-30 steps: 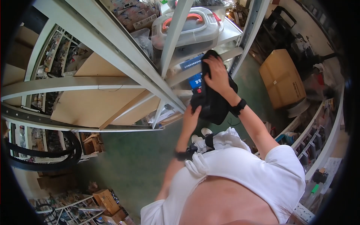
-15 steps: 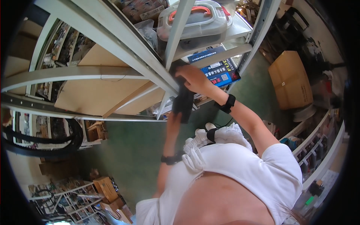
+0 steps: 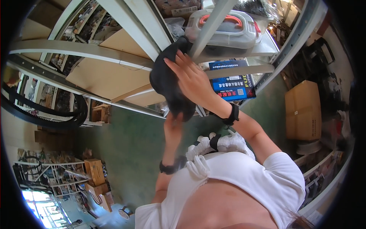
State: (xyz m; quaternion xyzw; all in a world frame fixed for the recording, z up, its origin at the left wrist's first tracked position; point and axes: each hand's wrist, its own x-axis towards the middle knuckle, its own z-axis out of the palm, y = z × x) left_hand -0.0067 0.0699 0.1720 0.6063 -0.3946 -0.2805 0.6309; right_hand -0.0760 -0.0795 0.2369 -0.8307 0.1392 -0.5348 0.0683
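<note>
A soft black cloth-like item (image 3: 164,78) hangs in front of the corner posts of the grey metal shelf rack (image 3: 213,28); its exact kind I cannot make out. My right hand (image 3: 194,82) lies against its right side, fingers stretched out and slightly apart, the palm toward the item. Below, my left hand (image 3: 174,128) has its fingers closed around the item's lower end, a little blurred. The upper end of the item bunches up beside the post, and part of it is hidden behind my right hand.
A clear plastic box (image 3: 221,32) with a red handle stands on the shelf, above a flat blue carton (image 3: 232,82). Cardboard sheets (image 3: 110,70) lean inside the rack at left, near hanging black belts (image 3: 49,118). A brown carton (image 3: 303,110) stands at right on the green floor (image 3: 126,152).
The black item has spread wider and shifted left. My right hand has turned from curled fingers to stretched fingers against it. My left hand stays at its lower end. The view has shifted.
</note>
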